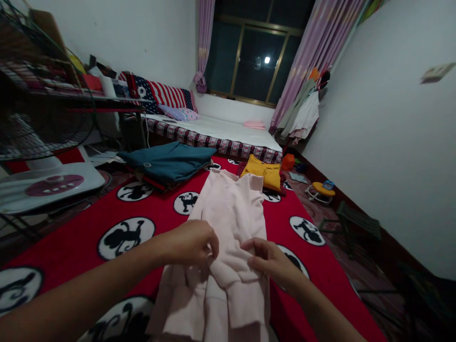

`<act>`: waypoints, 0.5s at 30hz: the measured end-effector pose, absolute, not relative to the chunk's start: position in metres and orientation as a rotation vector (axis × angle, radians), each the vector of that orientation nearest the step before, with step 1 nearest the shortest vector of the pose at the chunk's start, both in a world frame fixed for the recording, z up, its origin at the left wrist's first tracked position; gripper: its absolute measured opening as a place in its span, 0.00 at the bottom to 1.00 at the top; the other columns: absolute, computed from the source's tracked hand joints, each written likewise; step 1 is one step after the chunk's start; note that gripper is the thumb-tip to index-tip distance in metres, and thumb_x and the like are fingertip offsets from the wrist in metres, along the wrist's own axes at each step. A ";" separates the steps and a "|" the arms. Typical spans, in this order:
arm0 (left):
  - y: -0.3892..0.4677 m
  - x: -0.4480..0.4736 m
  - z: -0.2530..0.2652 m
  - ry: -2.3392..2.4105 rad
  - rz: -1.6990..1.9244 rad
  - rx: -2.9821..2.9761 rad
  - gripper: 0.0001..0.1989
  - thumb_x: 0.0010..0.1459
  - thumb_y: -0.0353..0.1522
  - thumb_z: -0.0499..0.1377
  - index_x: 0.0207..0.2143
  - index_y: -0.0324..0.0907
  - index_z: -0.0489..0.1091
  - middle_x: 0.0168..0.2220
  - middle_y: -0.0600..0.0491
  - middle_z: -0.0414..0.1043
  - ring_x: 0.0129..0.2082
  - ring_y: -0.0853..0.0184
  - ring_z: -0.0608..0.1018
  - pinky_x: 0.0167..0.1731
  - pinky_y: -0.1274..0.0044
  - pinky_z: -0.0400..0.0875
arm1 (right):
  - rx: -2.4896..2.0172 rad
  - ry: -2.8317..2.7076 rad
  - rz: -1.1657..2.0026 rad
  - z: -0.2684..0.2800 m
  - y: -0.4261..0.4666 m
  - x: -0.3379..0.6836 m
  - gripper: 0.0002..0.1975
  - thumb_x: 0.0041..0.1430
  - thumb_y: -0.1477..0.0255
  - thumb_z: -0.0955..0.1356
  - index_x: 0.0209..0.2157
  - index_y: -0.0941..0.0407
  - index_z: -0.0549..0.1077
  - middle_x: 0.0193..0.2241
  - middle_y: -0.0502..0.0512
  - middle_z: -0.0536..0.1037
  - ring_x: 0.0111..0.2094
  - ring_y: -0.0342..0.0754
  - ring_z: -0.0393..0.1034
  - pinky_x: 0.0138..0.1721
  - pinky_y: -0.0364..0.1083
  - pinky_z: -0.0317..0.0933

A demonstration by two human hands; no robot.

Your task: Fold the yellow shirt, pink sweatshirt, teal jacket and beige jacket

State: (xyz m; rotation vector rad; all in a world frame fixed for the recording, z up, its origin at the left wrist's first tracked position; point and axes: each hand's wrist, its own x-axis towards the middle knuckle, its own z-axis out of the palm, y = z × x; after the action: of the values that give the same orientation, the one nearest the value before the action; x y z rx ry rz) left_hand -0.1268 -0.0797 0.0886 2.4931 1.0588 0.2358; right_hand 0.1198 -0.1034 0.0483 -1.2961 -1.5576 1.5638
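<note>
Bare forearms (107, 278) are spanning a red monkey-patterned blanket (73, 237); left hand (199, 242) is pinching, right hand (267, 261) touching, grip unclear, the pale pink cloth top (231, 209) lying there; sleeves seemingly folded in, body unfolded.

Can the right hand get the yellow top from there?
Probably yes, with a stretch: the yellow top lies uncovered farther ahead, and the pink top between it and the right hand looks low enough to reach over.

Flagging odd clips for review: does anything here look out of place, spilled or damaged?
Nothing clearly stands out. The pink garment is creased near the left hand and right hand, which seems ordinary for handled cloth; no spill or damage shows.
</note>
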 end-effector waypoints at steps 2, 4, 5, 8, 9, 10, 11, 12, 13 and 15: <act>-0.066 -0.114 0.095 1.187 0.326 2.441 0.14 0.48 0.23 0.54 0.30 0.45 0.78 0.26 0.55 0.77 0.28 0.66 0.77 0.30 0.80 0.68 | -1.304 -1.687 1.577 0.049 -0.096 0.122 0.16 0.45 0.69 0.73 0.37 0.59 0.73 0.23 0.45 0.70 0.23 0.37 0.61 0.22 0.37 0.50; -0.049 -0.099 0.090 1.240 0.530 2.435 0.15 0.50 0.24 0.54 0.35 0.43 0.78 0.34 0.52 0.78 0.36 0.64 0.78 0.39 0.76 0.69 | -1.288 -1.842 1.615 0.052 -0.084 0.126 0.16 0.48 0.64 0.72 0.36 0.60 0.74 0.21 0.45 0.69 0.21 0.36 0.58 0.20 0.37 0.47; -0.042 -0.091 0.083 1.243 0.636 2.425 0.15 0.52 0.25 0.55 0.39 0.42 0.76 0.39 0.50 0.77 0.41 0.63 0.77 0.44 0.75 0.68 | -1.275 -1.896 1.629 0.053 -0.077 0.129 0.17 0.50 0.61 0.72 0.36 0.60 0.74 0.20 0.45 0.68 0.20 0.36 0.58 0.20 0.37 0.47; -0.029 -0.071 0.054 1.244 0.780 2.350 0.19 0.55 0.32 0.58 0.50 0.40 0.71 0.48 0.46 0.71 0.48 0.60 0.73 0.49 0.72 0.66 | -1.347 -1.849 1.520 0.057 -0.044 0.139 0.21 0.52 0.56 0.70 0.40 0.59 0.73 0.20 0.46 0.70 0.18 0.38 0.62 0.19 0.37 0.52; -0.028 -0.065 0.045 1.254 0.788 2.329 0.21 0.55 0.35 0.59 0.51 0.40 0.69 0.48 0.46 0.70 0.48 0.59 0.72 0.48 0.72 0.67 | -1.403 -1.763 1.426 0.058 -0.031 0.143 0.21 0.51 0.57 0.70 0.41 0.58 0.72 0.21 0.48 0.72 0.19 0.39 0.65 0.19 0.38 0.55; -0.029 -0.061 0.037 1.261 0.789 2.318 0.23 0.54 0.37 0.60 0.53 0.41 0.68 0.48 0.46 0.70 0.48 0.59 0.72 0.48 0.71 0.67 | -1.456 -1.659 1.320 0.059 -0.016 0.146 0.21 0.51 0.58 0.70 0.42 0.57 0.70 0.23 0.49 0.74 0.19 0.40 0.67 0.19 0.38 0.57; -0.031 -0.057 0.030 1.263 0.785 2.317 0.25 0.54 0.39 0.62 0.54 0.42 0.67 0.48 0.47 0.69 0.48 0.59 0.72 0.47 0.71 0.67 | -1.491 -1.554 1.218 0.060 0.000 0.149 0.20 0.50 0.61 0.70 0.43 0.57 0.69 0.26 0.50 0.75 0.20 0.41 0.69 0.20 0.38 0.59; -0.033 -0.054 0.025 1.259 0.772 2.327 0.26 0.53 0.39 0.62 0.54 0.44 0.66 0.47 0.48 0.68 0.47 0.59 0.72 0.46 0.71 0.68 | -1.508 -1.467 1.129 0.059 0.016 0.151 0.20 0.50 0.64 0.70 0.44 0.57 0.67 0.28 0.52 0.76 0.20 0.41 0.70 0.20 0.39 0.60; -0.036 -0.053 0.022 1.253 0.756 2.346 0.26 0.52 0.39 0.63 0.54 0.46 0.66 0.47 0.49 0.68 0.46 0.60 0.72 0.44 0.71 0.68 | -1.512 -1.408 1.047 0.057 0.031 0.152 0.21 0.50 0.66 0.69 0.46 0.56 0.66 0.29 0.52 0.76 0.21 0.41 0.70 0.20 0.39 0.61; -0.040 -0.051 0.018 1.233 0.715 2.392 0.22 0.52 0.38 0.64 0.51 0.49 0.67 0.45 0.50 0.67 0.43 0.61 0.72 0.42 0.72 0.68 | -1.509 -1.376 0.905 0.052 0.062 0.151 0.25 0.49 0.71 0.68 0.51 0.57 0.63 0.29 0.51 0.75 0.21 0.42 0.71 0.20 0.39 0.63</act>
State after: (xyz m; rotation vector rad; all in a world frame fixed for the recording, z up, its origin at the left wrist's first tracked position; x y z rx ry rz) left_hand -0.0506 -0.0395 0.0180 2.3918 1.2333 0.7150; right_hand 0.1514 0.0617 0.0524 -1.5090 -1.3764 0.9052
